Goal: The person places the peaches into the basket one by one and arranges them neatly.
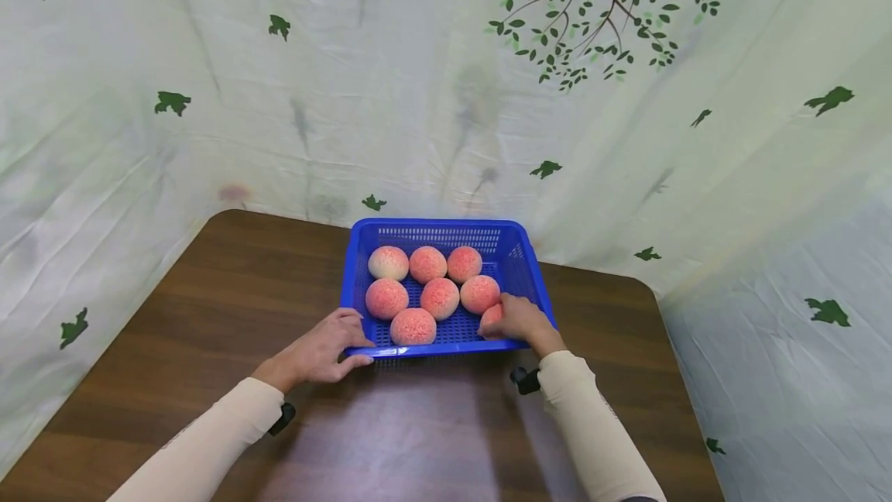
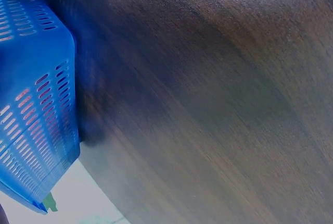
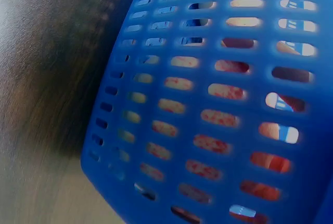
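Note:
A blue plastic basket (image 1: pixel 446 348) with slotted walls stands on the wooden table. Inside it lie several round peaches (image 1: pixel 427 264), pink-red fading to cream. At the basket's front left corner my left hand (image 1: pixel 322 348) grips the rim, thumb outside and fingers over the edge. My right hand (image 1: pixel 521 321) reaches over the front right rim and holds a peach (image 1: pixel 491 318), partly hidden by the fingers, beside another peach (image 1: pixel 481 294). The left wrist view catches the basket wall (image 2: pixel 39 114) from outside. Through the slots of the basket wall (image 3: pixel 197 99) in the right wrist view, reddish peach surfaces show.
The brown wooden table (image 1: pixel 265 285) extends to both sides and in front of the basket. Behind it hangs a pale cloth (image 1: pixel 418 99) printed with leaves and branches, close to the table's back edge. Dark wrist devices (image 1: pixel 282 418) sit on both sleeves.

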A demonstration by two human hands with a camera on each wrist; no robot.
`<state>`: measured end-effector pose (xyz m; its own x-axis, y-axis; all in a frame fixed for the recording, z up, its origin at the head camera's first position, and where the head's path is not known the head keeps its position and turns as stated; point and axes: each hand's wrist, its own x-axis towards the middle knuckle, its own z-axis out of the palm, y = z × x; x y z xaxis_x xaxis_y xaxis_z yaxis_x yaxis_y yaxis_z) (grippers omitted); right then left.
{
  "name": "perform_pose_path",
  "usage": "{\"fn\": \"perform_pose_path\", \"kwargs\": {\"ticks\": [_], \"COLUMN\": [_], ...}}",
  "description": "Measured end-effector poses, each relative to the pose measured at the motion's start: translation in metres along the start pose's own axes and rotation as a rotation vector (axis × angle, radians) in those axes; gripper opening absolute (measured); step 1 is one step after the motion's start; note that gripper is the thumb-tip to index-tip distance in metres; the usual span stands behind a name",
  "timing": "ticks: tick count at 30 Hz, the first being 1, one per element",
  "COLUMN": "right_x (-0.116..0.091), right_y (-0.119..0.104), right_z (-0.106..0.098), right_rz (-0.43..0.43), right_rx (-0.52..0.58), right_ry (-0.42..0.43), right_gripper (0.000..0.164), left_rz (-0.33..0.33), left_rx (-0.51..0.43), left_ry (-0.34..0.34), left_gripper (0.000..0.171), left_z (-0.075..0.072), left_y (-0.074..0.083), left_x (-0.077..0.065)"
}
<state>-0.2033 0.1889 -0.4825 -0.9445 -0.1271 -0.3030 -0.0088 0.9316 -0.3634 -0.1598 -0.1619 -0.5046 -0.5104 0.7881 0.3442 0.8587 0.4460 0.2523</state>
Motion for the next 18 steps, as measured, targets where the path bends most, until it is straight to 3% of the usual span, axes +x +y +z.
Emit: {"fn": "perform_pose_path", "kwargs": {"ticks": [18], "right_x": [-0.017], "right_y": [0.012], "right_z": [-0.015], "right_rz": [-0.142], "right_rx": [0.055], "right_ry": [0.021], "right_gripper": [0.063], "left_rz": [0.057], "left_rx": [0.011], "left_ry": [0.055], "left_gripper": [0.014], "left_z": [0.003], "left_y": [-0.002], "left_x": [0.000]}}
